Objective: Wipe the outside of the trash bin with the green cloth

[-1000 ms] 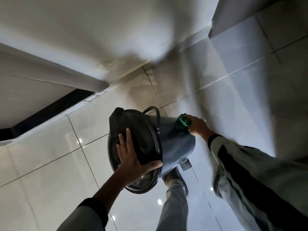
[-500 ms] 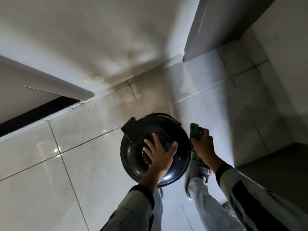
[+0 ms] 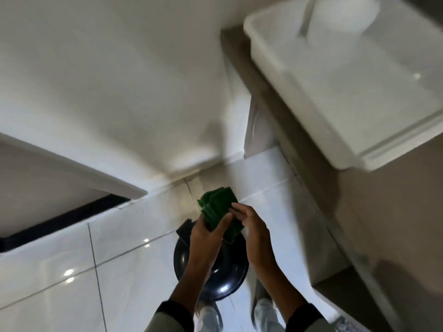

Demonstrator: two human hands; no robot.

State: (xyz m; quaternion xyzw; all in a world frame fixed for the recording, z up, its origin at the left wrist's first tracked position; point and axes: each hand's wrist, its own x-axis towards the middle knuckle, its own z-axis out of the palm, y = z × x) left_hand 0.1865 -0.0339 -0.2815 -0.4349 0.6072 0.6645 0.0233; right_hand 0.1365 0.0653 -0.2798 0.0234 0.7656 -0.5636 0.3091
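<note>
Glossy pale floor tiles (image 3: 134,279) met a white wall (image 3: 119,80); one white tub (image 3: 347,92) sat upper right. One dark trash bin (image 3: 225,276) stood below two hands, left hand (image 3: 206,236) and right hand (image 3: 249,224), both pinching one green cloth (image 3: 219,209)

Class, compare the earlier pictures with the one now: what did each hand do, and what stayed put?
The left hand let go of the trash bin lid and rose to take the green cloth. The right hand lifted the cloth off the bin's side; both hands now hold it above the bin. The bin remains on the tiled floor, lid shut.
</note>
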